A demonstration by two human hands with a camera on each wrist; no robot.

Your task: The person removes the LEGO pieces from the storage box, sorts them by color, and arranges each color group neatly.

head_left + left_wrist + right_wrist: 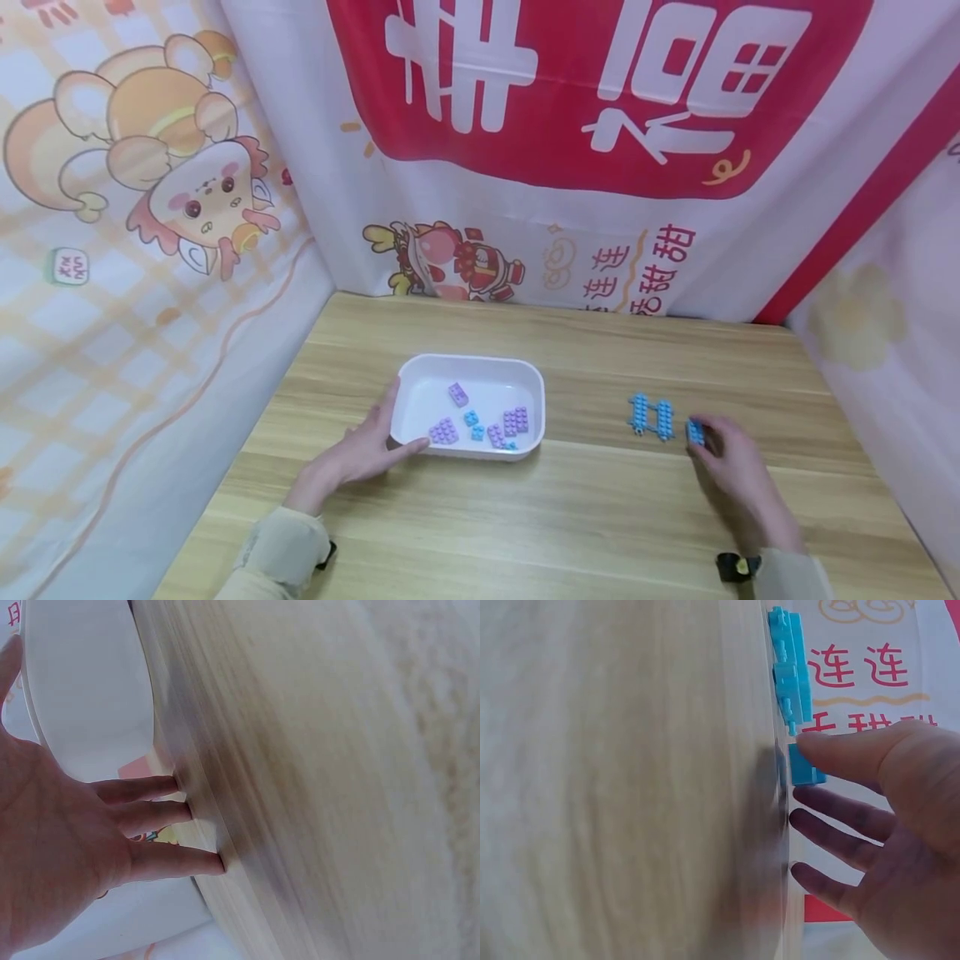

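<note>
A white tray (pixel 468 455) sits on the wooden table, with lilac bricks (pixel 444 431) and small light-blue bricks (pixel 477 432) lying inside. At its left front corner my left hand (pixel 367 446) rests against the wall, thumb along the front side. In the left wrist view, straight fingers (pixel 176 859) of that hand reach down to the tabletop beside the tray. My right hand (pixel 731 458) pinches a blue building brick (pixel 695 432) low over the table. Just left of that brick lie two blue studded pieces with side pegs (pixel 651 417), side by side.
Printed cloth (pixel 480 192) hangs behind the table (pixel 525 517) and along both sides. A dark band (pixel 731 568) shows at the right wrist, by the sleeve (pixel 791 575).
</note>
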